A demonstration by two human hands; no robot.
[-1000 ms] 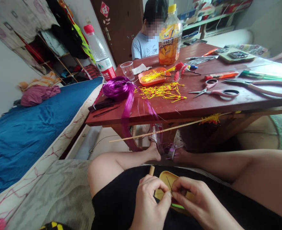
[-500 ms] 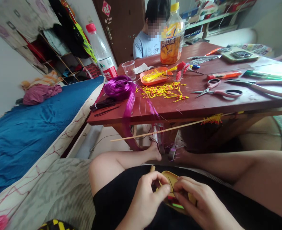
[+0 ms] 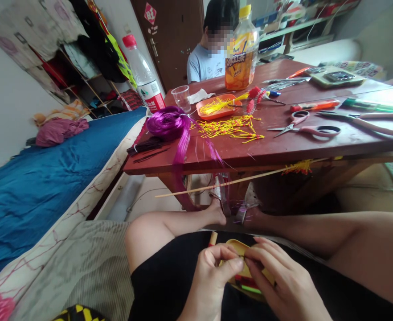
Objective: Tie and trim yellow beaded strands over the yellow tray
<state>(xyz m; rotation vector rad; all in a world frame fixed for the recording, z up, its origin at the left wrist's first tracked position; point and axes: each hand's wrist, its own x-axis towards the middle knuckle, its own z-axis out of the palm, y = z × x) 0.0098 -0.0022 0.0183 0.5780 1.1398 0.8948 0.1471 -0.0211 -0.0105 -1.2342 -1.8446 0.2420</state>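
My left hand [image 3: 216, 269] and my right hand [image 3: 276, 274] meet over my lap, thumbs and forefingers pinched close together. Between the fingertips is a short, thin dark wire [image 3: 242, 257], mostly covered by the fingers. Beneath them, on the dark cloth over my lap, lies a yellow tray [image 3: 234, 243], partly hidden by both hands. Inside it show a bright green strip [image 3: 251, 289] and something red. A pale wooden rod end [image 3: 214, 237] with a red band sticks up beyond my left hand.
The red-brown table [image 3: 250, 154] holds purple fibre [image 3: 165, 122], yellow-red stems [image 3: 225, 127], an orange tray [image 3: 216, 114], scissors [image 3: 312, 130], pliers [image 3: 363, 120] and bottles [image 3: 241, 58]. A long tufted stick [image 3: 216, 185] spans below its edge. A person [image 3: 203, 62] sits opposite.
Earlier the dark wire stood up between the fingers over the tray; now only a short bit shows at the fingertips. My hands have shifted slightly, and the view has drifted a little.
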